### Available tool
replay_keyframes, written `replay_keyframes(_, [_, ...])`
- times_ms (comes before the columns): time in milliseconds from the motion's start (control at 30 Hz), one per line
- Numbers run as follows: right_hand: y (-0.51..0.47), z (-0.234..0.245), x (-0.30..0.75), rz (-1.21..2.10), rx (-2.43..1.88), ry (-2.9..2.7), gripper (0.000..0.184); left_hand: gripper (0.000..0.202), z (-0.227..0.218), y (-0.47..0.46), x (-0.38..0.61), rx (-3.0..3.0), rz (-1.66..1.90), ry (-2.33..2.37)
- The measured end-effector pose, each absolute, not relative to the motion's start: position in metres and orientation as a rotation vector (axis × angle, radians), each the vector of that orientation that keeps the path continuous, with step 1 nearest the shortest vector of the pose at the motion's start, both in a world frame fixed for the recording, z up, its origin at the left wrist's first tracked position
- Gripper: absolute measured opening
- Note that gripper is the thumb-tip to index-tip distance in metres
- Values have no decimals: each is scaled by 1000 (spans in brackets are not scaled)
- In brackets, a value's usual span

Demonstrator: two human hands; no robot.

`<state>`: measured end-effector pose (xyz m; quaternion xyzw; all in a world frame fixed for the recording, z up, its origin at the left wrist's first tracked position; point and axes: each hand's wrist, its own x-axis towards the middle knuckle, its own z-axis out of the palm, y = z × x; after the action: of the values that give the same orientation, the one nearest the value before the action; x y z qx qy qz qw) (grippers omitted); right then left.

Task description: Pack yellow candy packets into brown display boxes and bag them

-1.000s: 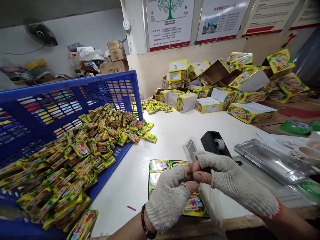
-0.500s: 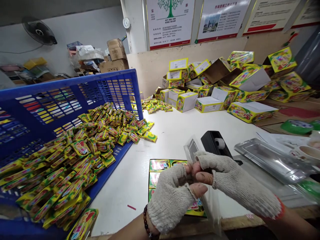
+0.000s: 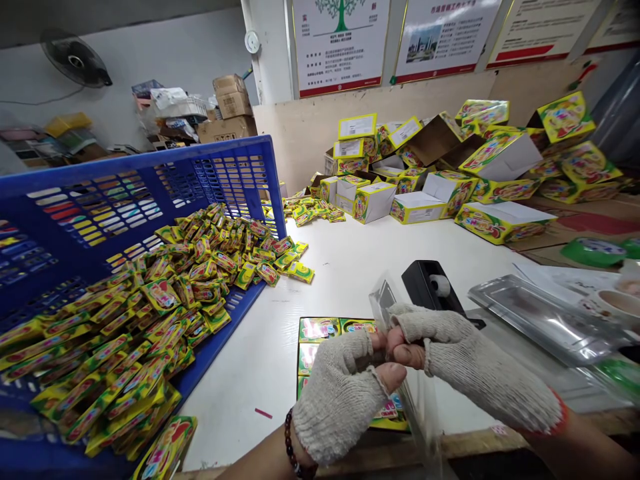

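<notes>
My left hand (image 3: 340,393), in a fingerless knitted glove, is closed with its fingertips at the near side of a clear plastic cover (image 3: 423,413). My right hand (image 3: 465,360), gloved the same way, pinches that cover from the other side, its fingertips meeting the left ones. Standing on edge and tilted, the thin cover passes between the hands. Beneath them lies a display box holding rows of small yellow-green candy boxes (image 3: 320,330), partly hidden by my left hand. Just beyond the right hand sits a black tape dispenser (image 3: 430,287).
At left a blue plastic crate (image 3: 125,163) lies tipped, with a heap of small candy boxes (image 3: 165,297) spilling out. Clear plastic trays (image 3: 540,317) are stacked at right. Yellow display cartons (image 3: 505,223) pile up along the wall. A red strip (image 3: 263,413) lies on the white table (image 3: 240,373).
The left thumb has drawn slightly in toward the right fingers, and both hands have shifted only a little. The clear cover stays between them.
</notes>
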<state>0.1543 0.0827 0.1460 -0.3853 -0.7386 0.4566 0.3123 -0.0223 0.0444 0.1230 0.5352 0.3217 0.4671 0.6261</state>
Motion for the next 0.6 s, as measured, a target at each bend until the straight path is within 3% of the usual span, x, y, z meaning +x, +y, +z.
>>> replay_keyframes(233, [82, 148, 155, 1127, -1026, -1991, 21, 33, 126, 43, -26, 1315, 1080, 735])
replay_keyframes(433, [66, 152, 134, 650, -1003, -2091, 23, 30, 116, 52, -16, 1573, 1196, 1001])
replay_keyframes(600, [95, 140, 177, 565, -1253, -1796, 15, 27, 101, 88, -35, 1809, 1689, 1220])
